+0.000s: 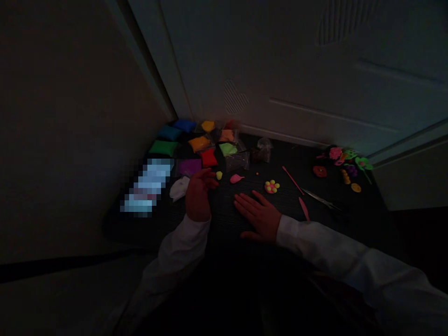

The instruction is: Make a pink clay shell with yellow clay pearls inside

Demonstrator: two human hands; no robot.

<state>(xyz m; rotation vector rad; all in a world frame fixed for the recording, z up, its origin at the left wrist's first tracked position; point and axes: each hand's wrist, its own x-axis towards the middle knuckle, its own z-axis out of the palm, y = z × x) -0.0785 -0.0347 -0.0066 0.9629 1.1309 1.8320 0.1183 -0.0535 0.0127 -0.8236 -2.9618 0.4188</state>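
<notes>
My left hand is raised over the dark table with its fingers loosely bent, and nothing shows in it. Just past its fingertips lies a small yellow clay lump. A pink clay lump sits between my two hands, farther back. My right hand lies palm down with fingers stretched out; whatever may be under the palm is hidden. Beyond its fingers rests a pink clay flower piece with yellow balls. A crumpled white packet is beside my left hand.
Bags of coloured clay, such as a green bag and a purple bag, fill the back left. A lit phone is at left. To the right lie a pink stick tool, a pink knife, scissors and clay flowers.
</notes>
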